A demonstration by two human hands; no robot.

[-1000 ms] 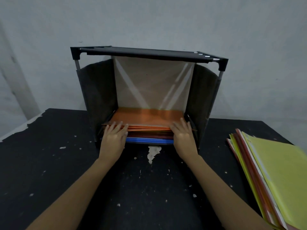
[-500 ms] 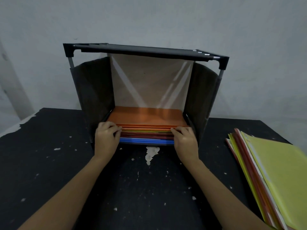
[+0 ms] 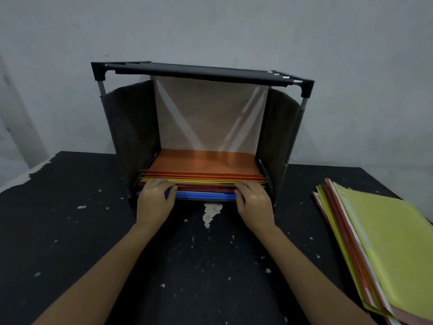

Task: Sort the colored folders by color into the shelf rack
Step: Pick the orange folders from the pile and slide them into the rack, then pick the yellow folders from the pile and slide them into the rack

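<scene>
Between the left grip [image 3: 154, 202] and right grip [image 3: 255, 202], both curled onto its front edge, the folder stack [image 3: 203, 178] lies on the shelf rack [image 3: 131, 127] floor. Uneven pushing could skew or buckle these thin folders and mix the colors. 1 unsorted pile [image 3: 386, 242] lies well right of both grips.

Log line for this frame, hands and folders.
left hand: grips folder stack front edge | right hand: grips same edge | folder stack: in shelf rack, orange on top | loose pile: table, right of rack

one shelf rack [image 3: 131, 127], one racked folder stack [image 3: 203, 160], one loose stack [image 3: 386, 242], one left hand [image 3: 154, 202], one right hand [image 3: 254, 202]
</scene>
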